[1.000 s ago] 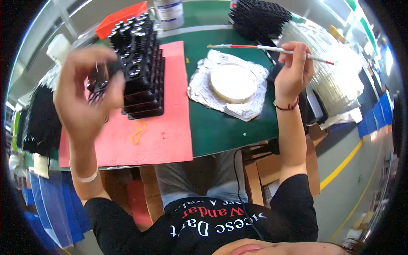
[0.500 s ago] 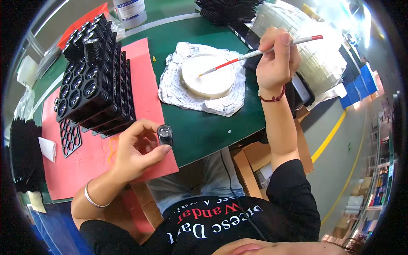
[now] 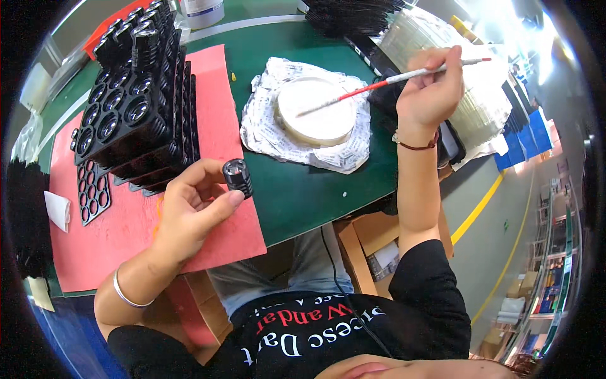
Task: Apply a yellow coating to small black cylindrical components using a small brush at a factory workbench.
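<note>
Between the thumb and fingers of my left hand (image 3: 196, 205) is a small black ribbed cylinder (image 3: 238, 179) with a clear lens-like end facing up. My right hand (image 3: 432, 88) grips a thin paintbrush (image 3: 371, 86) with a white and red handle. Its tip reaches over the round white dish (image 3: 341, 129), and I cannot tell whether it touches the surface. Crumpled printed white paper (image 3: 265, 142) lies under the dish. Left of my left hand, stacked black trays (image 3: 142, 155) hold several similar cylinders in round holes.
A pink mat (image 3: 218, 95) lies under the trays on the green table (image 3: 287, 208). A flat black holed plate (image 3: 93, 201) rests by the stack. Black bristly bundles (image 3: 350, 16) and stacked clear trays (image 3: 483, 107) stand at the back right. An open cardboard box (image 3: 360, 252) is below the table edge.
My left hand has raised the cylinder slightly and moved it left. My right hand has shifted a little to the right, while the brush tip stays over the dish.
</note>
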The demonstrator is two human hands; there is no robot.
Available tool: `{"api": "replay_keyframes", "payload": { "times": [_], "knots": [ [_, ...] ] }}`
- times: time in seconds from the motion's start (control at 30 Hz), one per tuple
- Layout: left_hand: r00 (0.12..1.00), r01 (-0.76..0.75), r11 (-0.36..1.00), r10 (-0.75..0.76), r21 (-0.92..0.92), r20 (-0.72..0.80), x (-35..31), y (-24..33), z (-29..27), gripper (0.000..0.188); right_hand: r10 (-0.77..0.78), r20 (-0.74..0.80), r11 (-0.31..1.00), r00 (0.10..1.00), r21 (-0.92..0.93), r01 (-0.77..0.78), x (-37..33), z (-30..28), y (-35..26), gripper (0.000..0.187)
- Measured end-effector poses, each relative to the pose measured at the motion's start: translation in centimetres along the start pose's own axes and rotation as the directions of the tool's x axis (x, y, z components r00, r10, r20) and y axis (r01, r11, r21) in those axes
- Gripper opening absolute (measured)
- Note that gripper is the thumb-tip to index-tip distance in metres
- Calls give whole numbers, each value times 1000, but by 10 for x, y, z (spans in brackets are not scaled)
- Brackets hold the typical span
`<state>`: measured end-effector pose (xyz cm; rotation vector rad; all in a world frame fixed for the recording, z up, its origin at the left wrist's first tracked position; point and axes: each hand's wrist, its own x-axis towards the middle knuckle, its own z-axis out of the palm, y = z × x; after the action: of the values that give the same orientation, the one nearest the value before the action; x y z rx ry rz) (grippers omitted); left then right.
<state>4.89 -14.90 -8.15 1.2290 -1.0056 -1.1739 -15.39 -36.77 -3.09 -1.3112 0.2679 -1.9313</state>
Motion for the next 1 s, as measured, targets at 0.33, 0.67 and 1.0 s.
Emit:
{"api": "replay_keyframes", "payload": {
  "times": [0.33,0.67,1.0],
  "knots": [
    [993,89,995,-93,-52,-73,-1,6,-2,28,1,-50,997,999,83,3,-6,8,-9,37],
    [987,94,991,-106,-96,-122,-2,2,-4,29,100,-43,987,994,127,-93,-6,9,-14,36],
    [987,72,985,-92,-156,-128,-2,-2,-5,31,133,-55,983,990,136,-124,-6,12,-15,36]
  ]
}}
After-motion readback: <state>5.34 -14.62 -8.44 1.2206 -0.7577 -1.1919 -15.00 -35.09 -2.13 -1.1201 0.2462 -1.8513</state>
